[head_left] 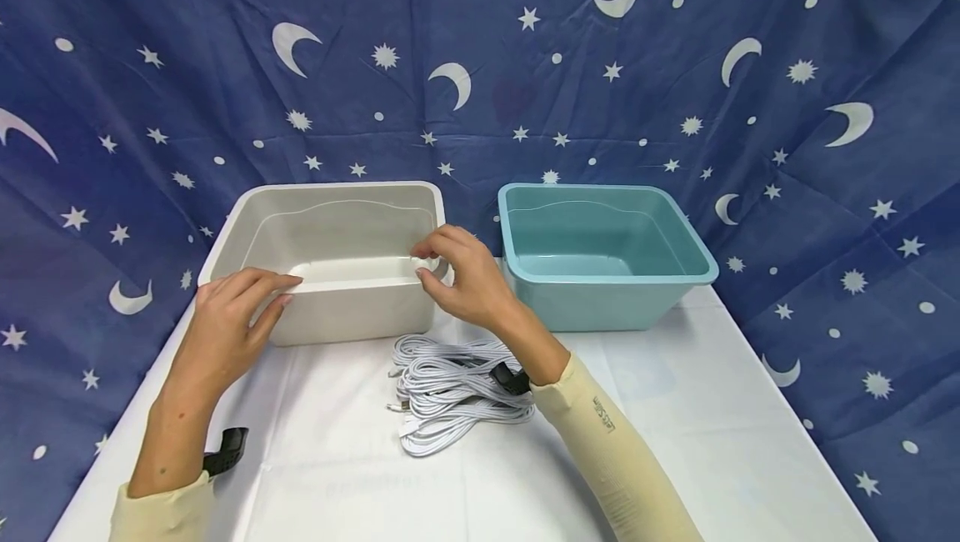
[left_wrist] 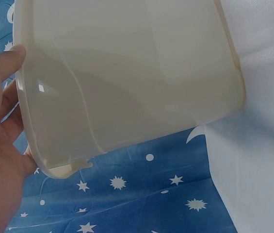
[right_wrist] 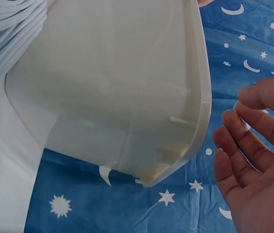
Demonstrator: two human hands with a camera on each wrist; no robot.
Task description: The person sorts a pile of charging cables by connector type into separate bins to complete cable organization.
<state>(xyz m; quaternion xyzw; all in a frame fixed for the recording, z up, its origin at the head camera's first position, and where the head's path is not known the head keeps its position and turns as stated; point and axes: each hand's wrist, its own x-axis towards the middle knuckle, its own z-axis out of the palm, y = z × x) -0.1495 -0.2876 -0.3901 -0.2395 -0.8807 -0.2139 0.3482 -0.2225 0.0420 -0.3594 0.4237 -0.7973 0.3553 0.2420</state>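
Note:
An off-white plastic bin [head_left: 352,314] stands at the back left of the table. My left hand [head_left: 225,325] holds its front rim near the left corner, the thumb outside and the fingers over the edge. Above the bin's front right corner hovers my right hand [head_left: 476,279], fingers loosely bent. The right wrist view shows a gap between that hand [right_wrist: 253,145] and the rim, with nothing in its grasp. Coiled white cables [head_left: 450,392] with small plugs lie in front of the bin, partly below my right wrist.
A teal bin [head_left: 615,306] stands to the right of the off-white one, a narrow gap between them. White cloth [head_left: 360,492] covers the table. Behind and at both sides hangs a blue curtain [head_left: 480,50] with moons and stars. Each wrist wears a black strap.

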